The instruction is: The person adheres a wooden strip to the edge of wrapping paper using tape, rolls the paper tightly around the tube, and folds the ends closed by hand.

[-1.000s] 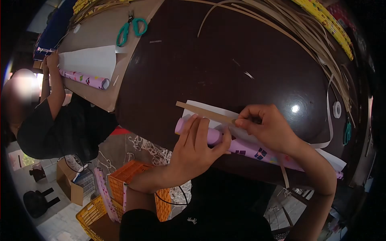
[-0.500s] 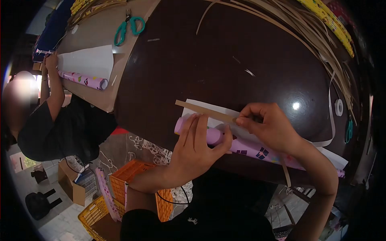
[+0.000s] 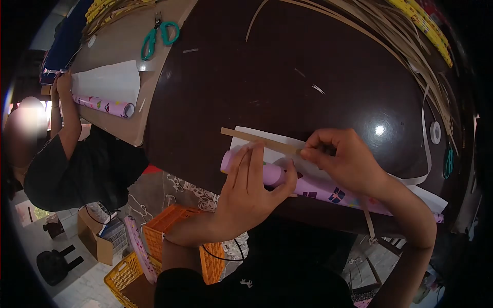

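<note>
In front of me lies a partly rolled sheet of pink patterned wrapping paper (image 3: 275, 174), its white underside (image 3: 277, 146) facing up along the far edge. A narrow brown strip (image 3: 246, 135) rests lengthwise over that white part, its left end sticking out past the sheet. My left hand (image 3: 250, 192) is laid across the roll, fingers stretched out to the strip and thumb apart on the pink side. Thumb and finger of my right hand (image 3: 341, 156) pinch the strip farther right. The strip's portion beneath that hand is hidden.
Teal-handled scissors (image 3: 160, 38) lie at the far left. Another person (image 3: 67, 97) handles a second wrapping-paper sheet (image 3: 105, 106). Long brown strips (image 3: 411, 56) line the far right, near a white tape roll (image 3: 435, 132) and a teal-handled tool (image 3: 448, 161). Orange (image 3: 174, 218) and yellow crates (image 3: 120, 277) stand below.
The whole view has shifted slightly. Both hands keep nearly the same places on the wrapping paper and the brown strip.
</note>
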`<state>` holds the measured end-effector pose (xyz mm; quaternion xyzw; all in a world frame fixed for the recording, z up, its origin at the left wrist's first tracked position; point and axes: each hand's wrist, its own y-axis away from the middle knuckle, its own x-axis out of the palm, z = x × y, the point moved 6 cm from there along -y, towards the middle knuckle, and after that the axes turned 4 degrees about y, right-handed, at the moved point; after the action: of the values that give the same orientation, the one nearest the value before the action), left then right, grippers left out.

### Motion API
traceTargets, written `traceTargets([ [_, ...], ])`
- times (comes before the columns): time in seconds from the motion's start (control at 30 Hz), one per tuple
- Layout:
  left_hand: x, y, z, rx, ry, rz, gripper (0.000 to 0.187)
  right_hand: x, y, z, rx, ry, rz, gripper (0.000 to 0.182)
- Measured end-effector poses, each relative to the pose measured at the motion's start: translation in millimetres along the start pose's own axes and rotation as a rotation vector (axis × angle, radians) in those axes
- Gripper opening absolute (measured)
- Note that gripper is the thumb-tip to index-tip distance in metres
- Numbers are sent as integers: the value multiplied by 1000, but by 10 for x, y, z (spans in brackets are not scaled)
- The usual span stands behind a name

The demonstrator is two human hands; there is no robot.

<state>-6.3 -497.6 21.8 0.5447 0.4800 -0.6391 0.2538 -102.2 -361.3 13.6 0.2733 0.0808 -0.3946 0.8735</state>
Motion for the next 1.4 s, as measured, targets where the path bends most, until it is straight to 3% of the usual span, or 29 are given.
traceTargets([
  [0.7, 3, 1, -19, 16, 4, 29, 35, -13, 4, 28, -5, 61, -17, 15],
  [1.0, -7, -19, -12, 17, 32, 35, 34, -2, 9, 15, 95, 18, 11, 11],
  [1.4, 5, -36, -15, 24, 17, 54, 29, 4, 0, 30, -35, 127, -37, 14],
])
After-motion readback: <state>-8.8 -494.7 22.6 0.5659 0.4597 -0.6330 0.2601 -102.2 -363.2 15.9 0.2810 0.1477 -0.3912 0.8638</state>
